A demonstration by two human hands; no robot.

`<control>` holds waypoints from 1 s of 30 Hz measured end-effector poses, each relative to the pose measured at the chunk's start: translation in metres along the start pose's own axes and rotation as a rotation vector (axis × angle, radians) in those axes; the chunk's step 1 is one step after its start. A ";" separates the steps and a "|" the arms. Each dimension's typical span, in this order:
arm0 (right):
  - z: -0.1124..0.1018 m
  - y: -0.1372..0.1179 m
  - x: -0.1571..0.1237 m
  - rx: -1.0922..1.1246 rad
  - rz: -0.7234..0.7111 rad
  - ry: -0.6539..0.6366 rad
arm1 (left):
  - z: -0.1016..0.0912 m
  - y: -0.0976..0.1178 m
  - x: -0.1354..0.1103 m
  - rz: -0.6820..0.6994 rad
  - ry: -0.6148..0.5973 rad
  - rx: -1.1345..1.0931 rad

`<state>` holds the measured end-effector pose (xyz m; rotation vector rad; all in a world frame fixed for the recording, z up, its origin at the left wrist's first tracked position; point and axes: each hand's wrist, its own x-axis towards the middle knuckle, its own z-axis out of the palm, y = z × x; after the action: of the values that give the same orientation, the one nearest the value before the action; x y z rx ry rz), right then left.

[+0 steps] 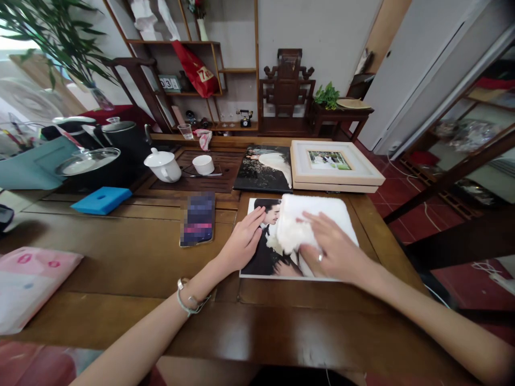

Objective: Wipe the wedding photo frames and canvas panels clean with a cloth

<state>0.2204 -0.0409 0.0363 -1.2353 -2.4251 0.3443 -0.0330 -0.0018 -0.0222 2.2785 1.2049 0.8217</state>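
A portrait photo panel (261, 266) lies flat on the wooden table, showing a couple in dark and white clothes. My left hand (243, 241) rests on its left edge with the fingers stretched out flat. Over the upper right of the panel is a fluffy white cloth (330, 206). My right hand (336, 246), wearing a ring and slightly blurred, presses on this cloth with its fingers bent over the bunched part. The cloth and my right hand hide much of the picture.
Behind the panel lie a dark photo board (263, 169) and a light wooden picture frame (338, 166). A phone (198, 220), a blue block (102, 200), a white lidded cup (162, 165) and a small white cup (203, 164) sit to the left. A tissue pack (36, 284) lies far left.
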 end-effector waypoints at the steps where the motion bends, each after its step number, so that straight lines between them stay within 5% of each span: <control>1: 0.005 -0.014 -0.012 -0.034 -0.077 -0.027 | 0.000 0.000 0.000 0.003 -0.003 -0.003; 6: 0.013 -0.051 -0.033 -0.021 -0.185 -0.150 | 0.000 -0.001 0.000 0.023 -0.008 -0.021; 13: 0.010 0.017 0.043 -0.064 -0.033 -0.036 | -0.001 -0.002 0.001 0.021 -0.014 -0.015; 16: 0.011 0.027 0.056 -0.083 0.013 -0.020 | -0.001 -0.001 0.002 -0.003 -0.018 -0.014; 25: 0.016 -0.056 -0.032 -0.037 -0.139 -0.182 | -0.002 -0.003 0.000 0.037 -0.025 -0.044; 30: 0.014 -0.043 -0.017 0.036 -0.146 -0.180 | -0.002 -0.003 0.001 0.050 -0.025 -0.041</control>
<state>0.1925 -0.0802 0.0362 -1.0447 -2.6306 0.4723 -0.0358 0.0009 -0.0224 2.2878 1.1137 0.8259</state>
